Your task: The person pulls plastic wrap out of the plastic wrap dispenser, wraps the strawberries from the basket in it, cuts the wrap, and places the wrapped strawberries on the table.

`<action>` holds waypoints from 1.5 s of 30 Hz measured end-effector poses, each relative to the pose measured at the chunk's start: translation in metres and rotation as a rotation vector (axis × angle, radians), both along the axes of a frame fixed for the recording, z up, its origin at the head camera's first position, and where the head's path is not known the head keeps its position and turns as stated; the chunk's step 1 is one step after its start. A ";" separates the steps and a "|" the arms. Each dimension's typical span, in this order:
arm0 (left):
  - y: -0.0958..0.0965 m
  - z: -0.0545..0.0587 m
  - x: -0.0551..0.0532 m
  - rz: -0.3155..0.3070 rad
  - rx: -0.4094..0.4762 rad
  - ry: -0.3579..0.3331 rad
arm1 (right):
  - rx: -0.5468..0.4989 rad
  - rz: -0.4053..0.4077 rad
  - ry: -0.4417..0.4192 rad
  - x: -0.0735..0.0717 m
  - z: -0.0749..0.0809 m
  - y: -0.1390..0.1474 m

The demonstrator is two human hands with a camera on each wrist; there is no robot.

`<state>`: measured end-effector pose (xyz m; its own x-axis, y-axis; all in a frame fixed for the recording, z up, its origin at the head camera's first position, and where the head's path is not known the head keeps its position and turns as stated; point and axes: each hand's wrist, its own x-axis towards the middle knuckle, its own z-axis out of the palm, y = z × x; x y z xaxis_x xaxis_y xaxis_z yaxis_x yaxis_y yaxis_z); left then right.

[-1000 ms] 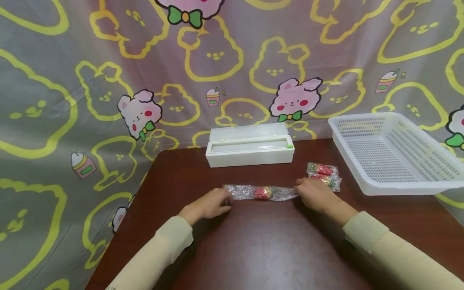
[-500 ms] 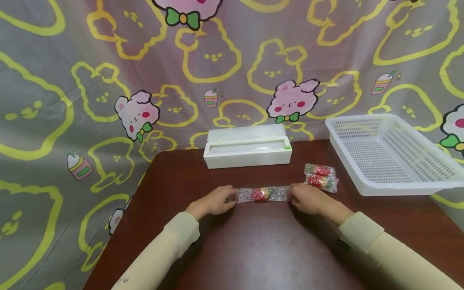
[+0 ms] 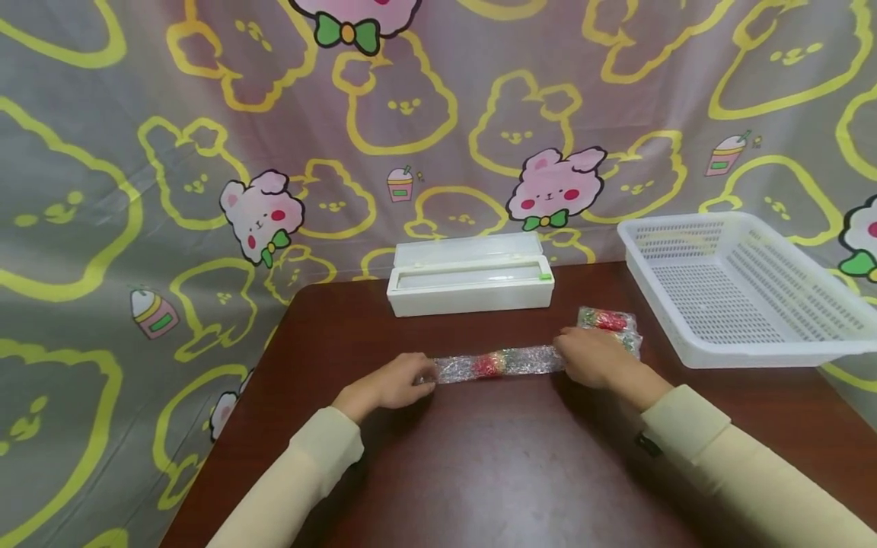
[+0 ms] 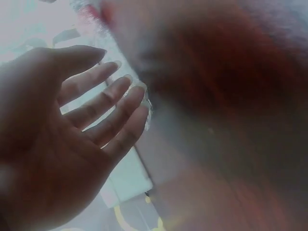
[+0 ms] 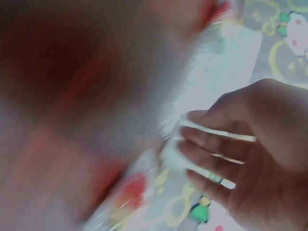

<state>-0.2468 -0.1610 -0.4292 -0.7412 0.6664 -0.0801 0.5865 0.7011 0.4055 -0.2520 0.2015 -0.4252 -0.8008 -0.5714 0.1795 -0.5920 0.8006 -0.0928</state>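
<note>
A red and yellow strawberry-like piece with some green (image 3: pixel 489 364) lies in a strip of clear crinkled plastic film (image 3: pixel 534 360) stretched between my hands. My left hand (image 3: pixel 390 382) touches the strip's left end. In the left wrist view my left hand (image 4: pixel 82 120) has its fingers nearly straight, tips at the film's edge, thumb apart from it. My right hand (image 3: pixel 594 358) is at the strip's right end. Seen from the right wrist, my right hand (image 5: pixel 240 149) has extended fingers, their tips along the film (image 5: pixel 166 130), with the thumb near the index finger.
Two more wrapped strawberry-like pieces (image 3: pixel 608 320) lie behind my right hand, one partly hidden. A long white box (image 3: pixel 473 298) with a raised lid stands at the back of the brown table (image 3: pixel 493 457). To the right sits a white slotted basket (image 3: pixel 774 355), near a patterned curtain (image 3: pixel 438 91).
My hands first came closer together along the film strip, then spread apart again. The strip's right end now lies slightly farther back. The box and basket stayed in place.
</note>
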 end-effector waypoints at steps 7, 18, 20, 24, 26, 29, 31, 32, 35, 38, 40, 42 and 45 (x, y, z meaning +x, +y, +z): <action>0.029 0.010 -0.014 0.067 0.018 0.006 | 0.032 0.160 -0.029 -0.011 0.008 -0.056; 0.064 0.010 -0.025 0.253 0.095 -0.303 | 0.097 0.163 0.028 -0.022 -0.006 -0.086; 0.064 0.012 -0.024 0.283 0.151 -0.351 | 0.091 0.171 0.082 -0.022 -0.002 -0.087; 0.064 0.019 -0.023 0.273 0.217 -0.332 | 0.061 0.193 0.159 -0.019 0.006 -0.085; 0.063 0.020 -0.021 0.244 0.235 -0.281 | 0.031 0.214 0.184 -0.016 0.009 -0.082; 0.060 0.022 -0.018 0.194 0.280 -0.222 | -0.026 0.256 0.217 -0.011 0.014 -0.077; 0.057 0.024 -0.014 0.159 0.323 -0.195 | -0.071 0.282 0.233 -0.008 0.018 -0.074; 0.056 0.025 -0.012 0.147 0.352 -0.204 | -0.090 0.291 0.236 -0.006 0.020 -0.072; 0.054 0.028 -0.007 0.128 0.437 -0.230 | -0.138 0.312 0.258 0.000 0.027 -0.068; 0.055 0.029 -0.002 0.123 0.514 -0.268 | -0.162 0.319 0.270 0.003 0.031 -0.066; 0.056 0.029 0.001 0.121 0.556 -0.287 | -0.174 0.321 0.278 0.005 0.033 -0.066; 0.057 0.028 0.003 0.126 0.586 -0.285 | -0.187 0.321 0.283 0.007 0.035 -0.065; 0.057 0.026 0.006 0.168 0.594 -0.256 | -0.213 0.324 0.295 0.008 0.036 -0.065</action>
<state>-0.2408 -0.1035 -0.4031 -0.8449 0.5292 0.0776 0.3227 0.3887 0.8630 -0.2437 0.1365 -0.3890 -0.4851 -0.7091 0.5117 -0.8335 0.5520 -0.0253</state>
